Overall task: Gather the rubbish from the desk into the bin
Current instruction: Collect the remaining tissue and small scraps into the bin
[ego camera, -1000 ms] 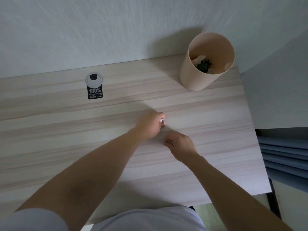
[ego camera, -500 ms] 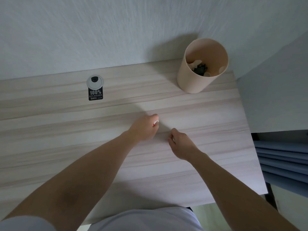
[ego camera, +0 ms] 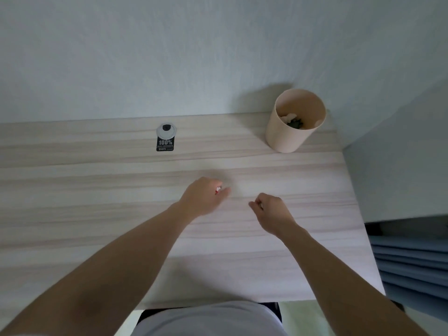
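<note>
Beige bin [ego camera: 286, 137] — rubbish [ego camera: 294, 122] already inside (desk's far right corner) | left hand [ego camera: 203, 197] pinches red-white scrap [ego camera: 218, 189] above desk [ego camera: 97, 190] | right hand [ego camera: 271, 210] curled, cannot tell if holding | apparently left — bin that scrap

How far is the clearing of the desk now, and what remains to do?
Done: the bin already holds several scraps. In hand: the left hand pinches a small red-and-white scrap over the desk; the right hand is curled, contents unclear. Left: dropping that scrap into the bin.
</note>
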Demonstrator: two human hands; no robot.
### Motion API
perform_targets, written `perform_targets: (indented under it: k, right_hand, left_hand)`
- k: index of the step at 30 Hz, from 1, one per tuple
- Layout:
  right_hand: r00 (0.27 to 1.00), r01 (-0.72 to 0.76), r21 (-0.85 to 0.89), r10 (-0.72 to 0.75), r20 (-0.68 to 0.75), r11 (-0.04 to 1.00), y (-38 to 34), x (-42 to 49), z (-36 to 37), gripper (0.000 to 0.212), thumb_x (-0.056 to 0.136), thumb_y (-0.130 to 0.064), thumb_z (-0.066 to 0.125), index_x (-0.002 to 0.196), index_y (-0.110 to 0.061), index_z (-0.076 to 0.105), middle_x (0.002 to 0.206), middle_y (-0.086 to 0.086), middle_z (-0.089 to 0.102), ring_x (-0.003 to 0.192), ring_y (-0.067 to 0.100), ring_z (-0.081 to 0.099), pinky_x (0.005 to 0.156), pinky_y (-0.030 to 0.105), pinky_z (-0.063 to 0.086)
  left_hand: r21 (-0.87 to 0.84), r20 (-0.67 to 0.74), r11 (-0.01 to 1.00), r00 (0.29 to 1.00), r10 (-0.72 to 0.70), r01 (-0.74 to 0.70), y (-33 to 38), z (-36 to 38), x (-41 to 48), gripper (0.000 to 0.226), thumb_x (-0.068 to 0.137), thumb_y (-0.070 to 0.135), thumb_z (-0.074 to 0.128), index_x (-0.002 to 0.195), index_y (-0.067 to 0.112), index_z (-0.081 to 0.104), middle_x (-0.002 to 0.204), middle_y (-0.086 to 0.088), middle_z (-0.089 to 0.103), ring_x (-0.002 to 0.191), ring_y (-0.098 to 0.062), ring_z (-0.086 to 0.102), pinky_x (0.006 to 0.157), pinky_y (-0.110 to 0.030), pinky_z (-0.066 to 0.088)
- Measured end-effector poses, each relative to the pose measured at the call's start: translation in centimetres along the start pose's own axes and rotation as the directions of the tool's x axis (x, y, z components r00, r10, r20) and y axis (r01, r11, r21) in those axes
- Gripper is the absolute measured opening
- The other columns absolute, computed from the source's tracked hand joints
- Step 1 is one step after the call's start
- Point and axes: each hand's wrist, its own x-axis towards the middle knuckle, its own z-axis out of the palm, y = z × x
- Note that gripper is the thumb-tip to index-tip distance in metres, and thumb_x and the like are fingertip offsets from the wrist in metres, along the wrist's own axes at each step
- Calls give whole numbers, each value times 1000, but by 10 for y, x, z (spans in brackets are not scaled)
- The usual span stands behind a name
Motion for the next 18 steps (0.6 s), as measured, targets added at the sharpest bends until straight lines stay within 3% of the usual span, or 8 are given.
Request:
perform_targets:
  k: [3,9,18]
  right_hand:
    - [998,12,-42,-15,-69,999,-11,-11,-14,34,90,-43,56,72,-14,57,68,1,61,67,19,57,54,29,41]
    - [975,-10,-181,-31,-220,983,-36,-38,-43,22,82,-30,58,68,-14,57,69,2,61,68,21,55,57,29,44]
    - [927,-101,-208,16,-375,973,-53,-108,-90,22,81,-27,58,64,-17,50,70,0,58,70,23,54,52,28,38]
  left_hand:
    - [2,-58,1000,998,5,-5,11,-17,-12,52,89,45,52,54,13,32,49,-2,38,54,-25,38,50,-33,24]
    - [64,-187,995,979,83,-72,18,-43,-30,43,84,31,47,50,15,28,48,1,34,57,-30,41,54,-30,27]
    - [7,-262,977,943,206,-211,54,-68,-56,37,87,31,55,56,14,44,55,-5,48,60,-34,50,53,-31,35]
